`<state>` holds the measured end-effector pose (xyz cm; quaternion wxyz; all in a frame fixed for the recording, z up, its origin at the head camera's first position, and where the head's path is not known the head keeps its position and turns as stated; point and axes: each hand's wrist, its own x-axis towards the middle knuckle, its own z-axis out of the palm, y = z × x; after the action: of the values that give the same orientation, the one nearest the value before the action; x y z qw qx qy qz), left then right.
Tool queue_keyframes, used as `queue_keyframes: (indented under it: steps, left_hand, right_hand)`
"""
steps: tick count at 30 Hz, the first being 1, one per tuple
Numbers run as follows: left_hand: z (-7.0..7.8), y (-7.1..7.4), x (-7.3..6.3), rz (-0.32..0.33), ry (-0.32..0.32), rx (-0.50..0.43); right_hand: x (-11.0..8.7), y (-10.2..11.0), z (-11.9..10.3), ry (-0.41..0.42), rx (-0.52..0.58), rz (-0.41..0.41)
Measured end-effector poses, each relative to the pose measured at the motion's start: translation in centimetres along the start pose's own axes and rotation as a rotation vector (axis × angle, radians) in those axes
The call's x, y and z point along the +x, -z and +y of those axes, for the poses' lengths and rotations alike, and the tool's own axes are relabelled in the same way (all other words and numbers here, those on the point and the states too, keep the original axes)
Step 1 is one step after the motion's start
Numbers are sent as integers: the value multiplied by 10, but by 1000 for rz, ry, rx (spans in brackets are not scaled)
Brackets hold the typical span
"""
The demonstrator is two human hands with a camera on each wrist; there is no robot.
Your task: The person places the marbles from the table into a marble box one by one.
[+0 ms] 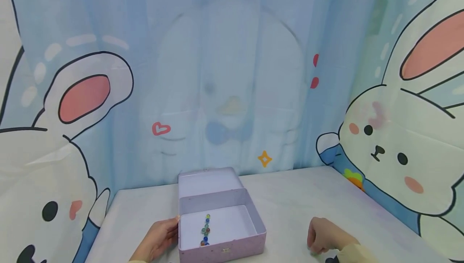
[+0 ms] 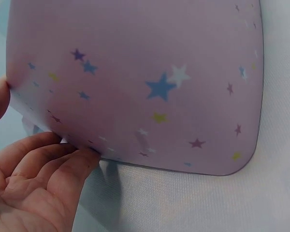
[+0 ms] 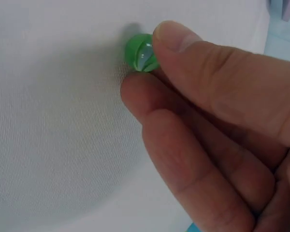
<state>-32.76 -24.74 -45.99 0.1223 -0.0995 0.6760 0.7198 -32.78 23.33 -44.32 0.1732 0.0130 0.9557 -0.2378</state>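
A pinkish-purple tin box (image 1: 232, 245) with its hinged lid (image 1: 208, 184) tipped back stands on the table. My left hand (image 1: 159, 237) grips its left wall, thumb at the rim. In the left wrist view the box's star-printed side (image 2: 150, 111) shows, with the fingers (image 2: 63, 164) of this hand at the lower edge. To the right of the box, my right hand (image 1: 328, 235) is low over the table. The right wrist view shows it pinching a green and clear glass marble (image 3: 141, 53) between thumb and fingertips, close over the cloth.
Several glass marbles (image 1: 206, 230) lie in a rough line on the box's white floor, left of its middle. A white cloth (image 1: 290, 194) covers the table. Behind it hangs a blue curtain (image 1: 224, 73) with cartoon rabbits at both sides.
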Motion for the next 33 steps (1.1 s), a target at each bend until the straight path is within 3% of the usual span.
queue_keyframes:
  steps: [11, 24, 28, 33]
  left_hand:
    - [0, 3, 1, 7, 10, -2]
    - [0, 1, -1, 31, -18, -3]
    - [-1, 3, -1, 27, -37, -14]
    - [0, 2, 1, 19, -27, -24]
  right_hand:
    - [-2, 9, -10, 37, -40, 11]
    - [-19, 73, -34, 103, -71, 105]
    - [-14, 74, -55, 127, -99, 115]
    - [-2, 62, -97, 178, -136, 123]
